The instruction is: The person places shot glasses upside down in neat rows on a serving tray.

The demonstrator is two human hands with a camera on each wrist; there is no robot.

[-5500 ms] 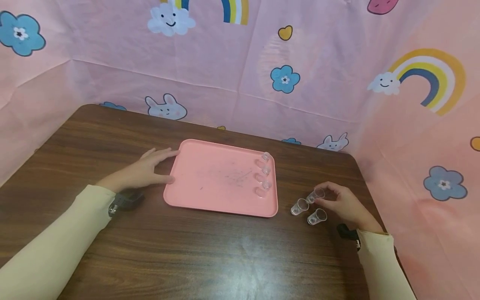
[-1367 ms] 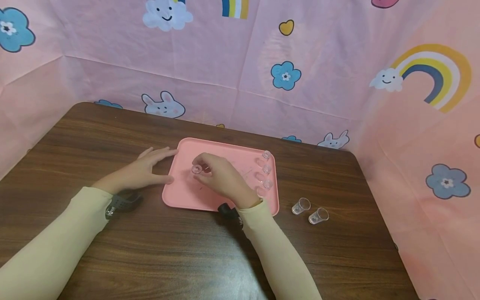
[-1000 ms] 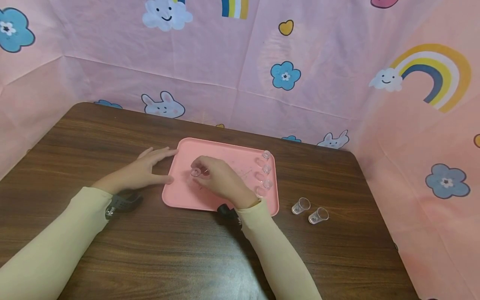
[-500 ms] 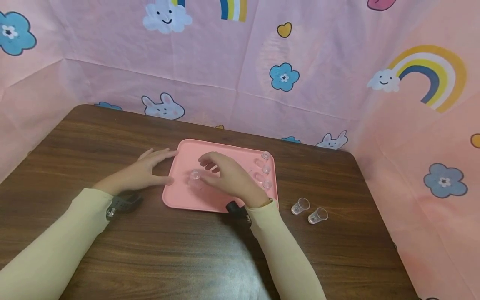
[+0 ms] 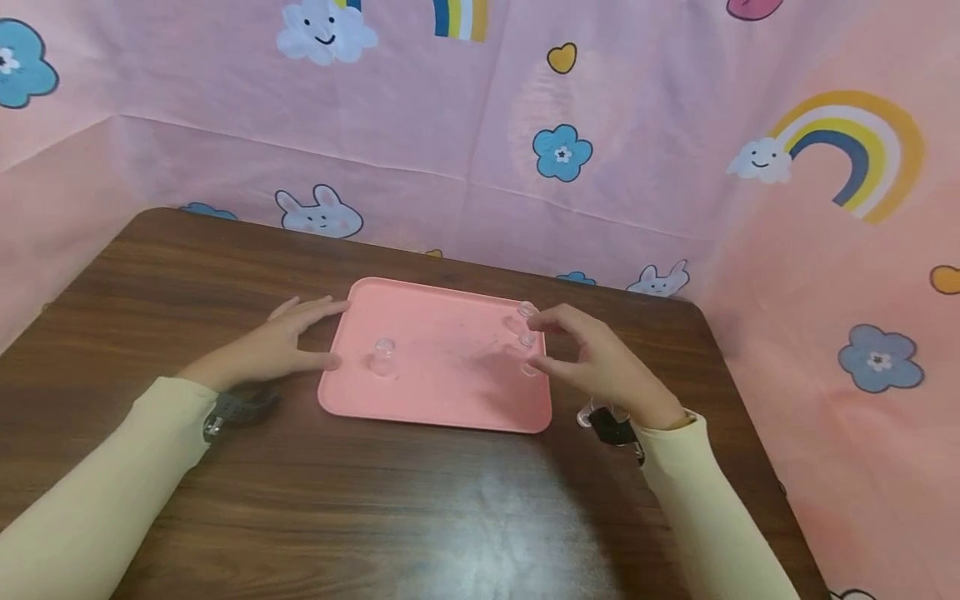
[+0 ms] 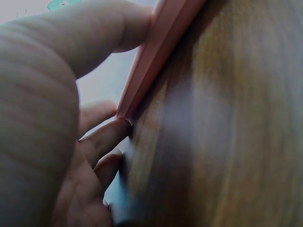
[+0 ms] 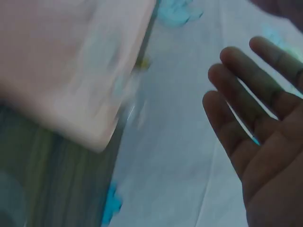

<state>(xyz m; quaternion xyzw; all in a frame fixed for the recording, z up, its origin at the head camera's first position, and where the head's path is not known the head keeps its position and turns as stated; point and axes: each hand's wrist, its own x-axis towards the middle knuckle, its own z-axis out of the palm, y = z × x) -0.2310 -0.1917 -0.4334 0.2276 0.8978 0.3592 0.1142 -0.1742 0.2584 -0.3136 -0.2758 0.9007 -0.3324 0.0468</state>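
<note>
Now the left hand [image 5: 262, 343], thumb and fingers spread, touches the rim of a rectangular pink tray [image 5: 442, 408]; the right hand [image 5: 611, 367] hangs at its opposite end, thumb and fingers parted, empty. A small clear tapered cup [image 5: 384, 358] sits nearest the left hand. Three matching cups [image 5: 527, 309] by the right fingertips are partly covered; more clear cups [image 5: 584, 416] below that wrist are mostly hidden.

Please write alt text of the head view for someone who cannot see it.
Left hand touching the left edge of a pink tray on a brown table; right hand at the tray's right edge, near clear cups. Another cup stands alone on the left half.
</note>
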